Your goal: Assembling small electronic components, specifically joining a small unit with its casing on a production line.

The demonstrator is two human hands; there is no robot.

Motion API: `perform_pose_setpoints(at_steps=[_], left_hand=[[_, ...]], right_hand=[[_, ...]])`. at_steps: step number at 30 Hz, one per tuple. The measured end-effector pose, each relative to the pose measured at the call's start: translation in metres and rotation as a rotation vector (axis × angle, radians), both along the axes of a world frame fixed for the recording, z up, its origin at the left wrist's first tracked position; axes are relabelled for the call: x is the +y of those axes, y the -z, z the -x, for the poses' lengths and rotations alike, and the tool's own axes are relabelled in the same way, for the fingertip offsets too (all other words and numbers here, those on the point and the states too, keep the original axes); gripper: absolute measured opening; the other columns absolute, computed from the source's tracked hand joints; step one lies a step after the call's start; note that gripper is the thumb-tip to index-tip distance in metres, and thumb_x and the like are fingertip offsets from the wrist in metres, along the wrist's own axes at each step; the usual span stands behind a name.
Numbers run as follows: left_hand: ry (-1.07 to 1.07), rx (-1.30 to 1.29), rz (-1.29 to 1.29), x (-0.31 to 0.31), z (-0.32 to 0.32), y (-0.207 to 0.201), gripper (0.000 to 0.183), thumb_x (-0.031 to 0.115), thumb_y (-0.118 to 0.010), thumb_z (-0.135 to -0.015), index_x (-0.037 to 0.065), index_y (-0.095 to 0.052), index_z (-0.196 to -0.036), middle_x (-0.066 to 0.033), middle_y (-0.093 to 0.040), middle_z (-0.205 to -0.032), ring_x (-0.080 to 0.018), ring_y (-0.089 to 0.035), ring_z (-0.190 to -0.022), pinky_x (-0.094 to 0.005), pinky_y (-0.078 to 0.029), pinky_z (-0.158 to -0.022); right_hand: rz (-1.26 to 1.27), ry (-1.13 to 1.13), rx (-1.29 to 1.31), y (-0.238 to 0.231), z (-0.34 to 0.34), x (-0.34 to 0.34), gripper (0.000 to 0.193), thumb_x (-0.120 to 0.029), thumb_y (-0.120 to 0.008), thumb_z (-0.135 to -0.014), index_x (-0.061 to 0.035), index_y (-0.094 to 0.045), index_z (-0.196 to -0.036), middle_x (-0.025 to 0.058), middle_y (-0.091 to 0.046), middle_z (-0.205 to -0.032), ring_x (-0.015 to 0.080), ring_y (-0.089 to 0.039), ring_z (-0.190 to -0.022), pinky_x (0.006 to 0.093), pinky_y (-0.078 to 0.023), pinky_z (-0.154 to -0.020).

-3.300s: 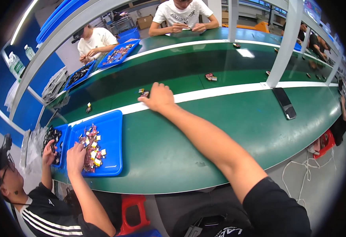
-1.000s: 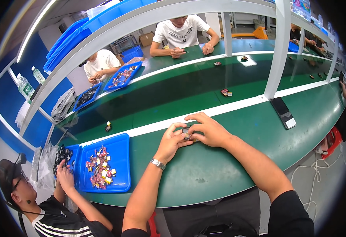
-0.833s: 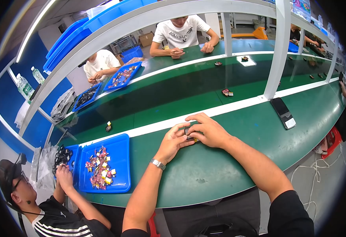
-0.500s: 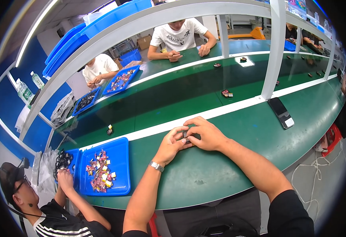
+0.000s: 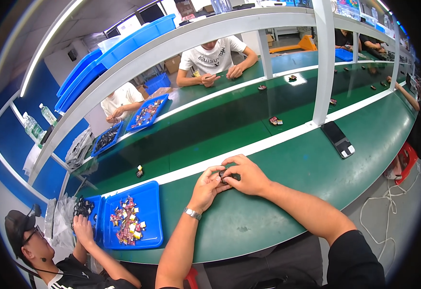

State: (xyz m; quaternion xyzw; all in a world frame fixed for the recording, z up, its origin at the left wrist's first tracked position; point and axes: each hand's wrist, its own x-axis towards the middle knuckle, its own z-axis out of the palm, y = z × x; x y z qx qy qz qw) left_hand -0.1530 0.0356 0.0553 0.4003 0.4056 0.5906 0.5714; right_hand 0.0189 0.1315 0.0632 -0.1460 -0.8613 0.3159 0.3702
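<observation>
My left hand (image 5: 204, 190) and my right hand (image 5: 249, 177) meet over the green bench top (image 5: 249, 226), near its white strip. Between their fingertips is a small dark part (image 5: 223, 176), mostly covered by the fingers. The left fingers and thumb grip it from one side. My right thumb and curled fingers pinch at it from the other. Its exact kind is too small and hidden to make out. To the left of my hands stands a blue tray (image 5: 152, 202) holding a heap of small maroon, yellow and white pieces (image 5: 127, 224).
A co-worker's hand (image 5: 83, 229) reaches to black parts in a blue tray at the left. A black phone-like device (image 5: 336, 137) lies to the right. Small parts (image 5: 276, 121) dot the dark green strip beyond. A white post (image 5: 322, 67) rises ahead; people sit across.
The view has tilted slightly, so the scene sits a little lower in the picture. Both my hands stay together on the small dark part, with the fingers slightly shifted.
</observation>
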Motion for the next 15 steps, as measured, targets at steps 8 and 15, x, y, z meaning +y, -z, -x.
perform_pose_setpoints(at_steps=[8, 15], left_hand=[[-0.012, 0.002, -0.027, 0.001, 0.001, 0.001, 0.028, 0.009, -0.048, -0.100, 0.004, -0.046, -0.128, -0.0147, -0.061, -0.123, -0.0246, -0.061, -0.113, -0.0444, -0.051, -0.100], [-0.006, -0.038, -0.023, 0.001, 0.003, 0.003, 0.028, 0.011, -0.047, -0.102, 0.003, -0.048, -0.128, -0.0140, -0.057, -0.128, -0.0220, -0.060, -0.113, -0.0401, -0.051, -0.100]], right_hand=[[0.016, 0.058, 0.066, 0.009, 0.008, -0.004, 0.012, -0.011, -0.068, -0.081, -0.0057, -0.073, -0.092, 0.0072, -0.062, -0.114, 0.0257, -0.054, -0.114, 0.0366, -0.049, -0.091], [0.059, 0.054, 0.069, 0.010, 0.008, -0.006, 0.014, -0.012, -0.070, -0.081, -0.0067, -0.073, -0.094, 0.0070, -0.062, -0.115, 0.0260, -0.054, -0.114, 0.0368, -0.048, -0.093]])
